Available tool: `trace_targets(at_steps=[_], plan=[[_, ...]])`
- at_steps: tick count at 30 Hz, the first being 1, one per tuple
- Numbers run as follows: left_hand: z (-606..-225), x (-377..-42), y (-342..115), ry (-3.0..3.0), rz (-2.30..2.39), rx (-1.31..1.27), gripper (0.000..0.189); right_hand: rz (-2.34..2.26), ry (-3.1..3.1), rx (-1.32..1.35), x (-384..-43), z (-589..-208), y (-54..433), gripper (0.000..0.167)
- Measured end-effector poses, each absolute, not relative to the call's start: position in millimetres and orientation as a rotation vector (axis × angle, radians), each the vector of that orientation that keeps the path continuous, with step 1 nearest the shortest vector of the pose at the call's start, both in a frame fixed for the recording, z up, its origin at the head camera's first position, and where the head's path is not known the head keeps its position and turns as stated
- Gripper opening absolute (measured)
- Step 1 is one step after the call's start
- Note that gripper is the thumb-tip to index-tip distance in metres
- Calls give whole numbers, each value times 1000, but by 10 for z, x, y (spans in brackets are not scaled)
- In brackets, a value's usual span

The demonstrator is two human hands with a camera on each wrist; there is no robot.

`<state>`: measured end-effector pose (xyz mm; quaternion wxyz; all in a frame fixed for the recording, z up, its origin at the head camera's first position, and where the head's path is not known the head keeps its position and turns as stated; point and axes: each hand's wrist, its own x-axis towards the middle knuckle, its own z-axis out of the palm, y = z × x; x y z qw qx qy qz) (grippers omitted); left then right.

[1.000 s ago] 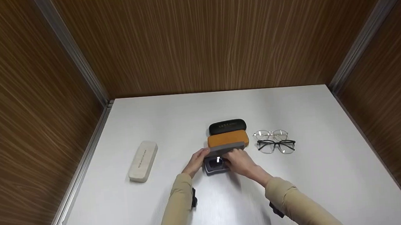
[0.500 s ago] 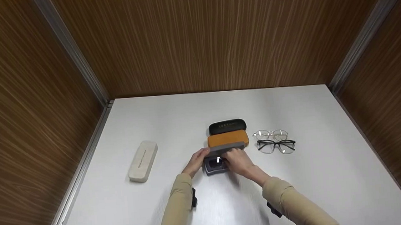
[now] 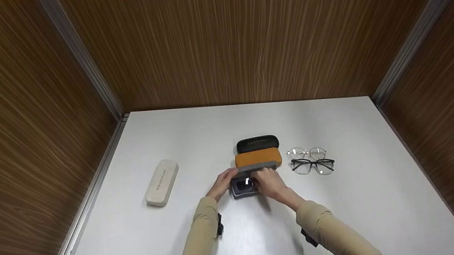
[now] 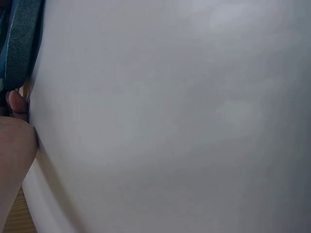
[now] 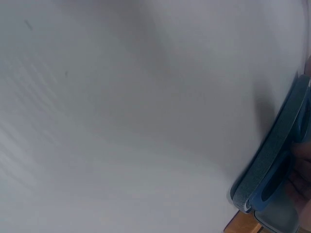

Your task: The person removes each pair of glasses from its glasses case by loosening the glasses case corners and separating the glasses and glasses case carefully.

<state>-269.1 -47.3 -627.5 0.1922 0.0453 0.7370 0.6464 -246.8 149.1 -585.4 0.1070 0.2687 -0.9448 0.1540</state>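
Note:
A grey-blue glasses case lies on the table with its lid raised. Dark-lensed sunglasses sit inside it. My left hand grips the left end of the lid. With bent fingers, my right hand reaches into the case and pinches the sunglasses near the middle; the fingertips are partly hidden. The right wrist view shows the case at the right edge, with fingers between the two lenses. In the left wrist view only a corner of the case shows.
Right behind the raised lid lies an orange glasses case, then a black one. Thin-framed glasses and black-framed glasses lie to the right. A cream case is at left. Wood-grain panels wall the white table.
The right wrist and forearm have shifted slightly left. The left hand, the lid and the other things stay where they were.

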Motion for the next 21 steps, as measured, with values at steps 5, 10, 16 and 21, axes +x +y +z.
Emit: trace_targets(at_steps=[5, 10, 16, 21], plan=[[-6280, -2691, -476, 2063, 1832, 138, 56, 466, -2787, 797, -2475, -5866, 1492, 20], [-6275, -2692, -479, 2072, 1829, 143, 56, 466, -2795, 787, -2476, -5867, 1491, 20], [-6270, -2680, -476, 2065, 1831, 135, 56, 491, -2805, 781, -2466, -5866, 1491, 19], [-6274, -2685, -473, 2068, 1838, 136, 55, 517, -2802, 767, -2453, -5870, 1497, 18]])
